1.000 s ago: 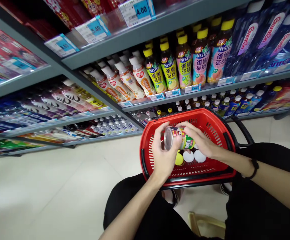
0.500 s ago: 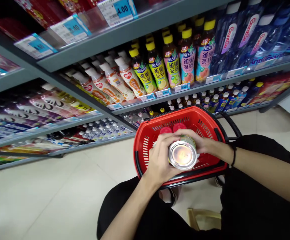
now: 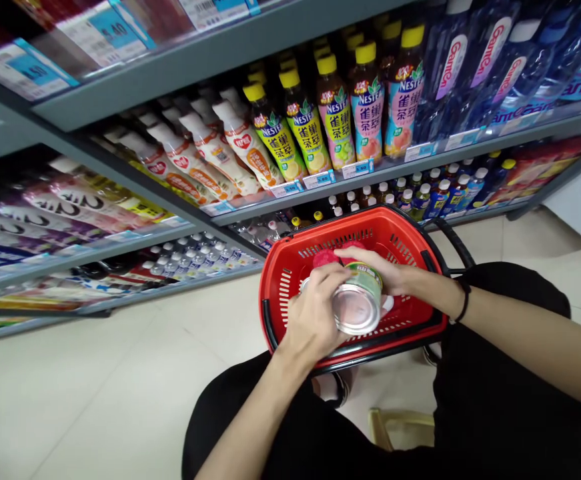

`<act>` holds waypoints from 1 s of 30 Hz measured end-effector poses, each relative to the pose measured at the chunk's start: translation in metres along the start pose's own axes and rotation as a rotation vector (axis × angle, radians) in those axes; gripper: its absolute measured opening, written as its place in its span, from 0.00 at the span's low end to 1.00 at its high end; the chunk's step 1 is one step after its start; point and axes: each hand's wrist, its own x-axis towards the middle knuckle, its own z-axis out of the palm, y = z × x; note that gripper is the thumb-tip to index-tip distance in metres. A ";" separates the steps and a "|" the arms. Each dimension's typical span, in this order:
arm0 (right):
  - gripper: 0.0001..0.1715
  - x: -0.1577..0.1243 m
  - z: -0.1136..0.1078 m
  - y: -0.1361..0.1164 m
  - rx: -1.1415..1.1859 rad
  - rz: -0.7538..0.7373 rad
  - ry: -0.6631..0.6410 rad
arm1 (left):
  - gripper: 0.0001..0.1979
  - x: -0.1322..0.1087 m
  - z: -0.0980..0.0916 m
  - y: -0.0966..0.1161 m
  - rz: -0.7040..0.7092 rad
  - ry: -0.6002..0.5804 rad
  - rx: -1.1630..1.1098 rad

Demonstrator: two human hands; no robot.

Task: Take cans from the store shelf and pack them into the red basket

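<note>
tin can [image 3: 357,303] over red basket [image 3: 290,263], left hand [image 3: 313,317] and right hand [image 3: 383,270] grips closed round it (base toward camera)

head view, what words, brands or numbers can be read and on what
"NESTEA" with Chinese characters: labels of the yellow-capped tea bottles on the middle shelf.
"GameOn": white labels of the blue bottles at upper right.
".40": blue price tag on the top shelf edge; its first digit is blurred.
Price tags under the tea bottles: too small to read.
Can held by left hand and right hand over the red basket: print unreadable.
</note>
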 end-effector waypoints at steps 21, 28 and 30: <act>0.32 -0.019 0.002 -0.009 -0.392 -0.372 0.377 | 0.28 0.011 0.005 -0.033 -0.852 0.019 -0.466; 0.31 -0.025 0.013 0.000 -0.470 -0.499 0.287 | 0.26 0.005 0.010 -0.046 -0.999 0.081 -0.769; 0.34 -0.028 0.015 0.005 -0.538 -0.502 0.246 | 0.27 0.001 0.014 -0.052 -1.100 0.132 -0.773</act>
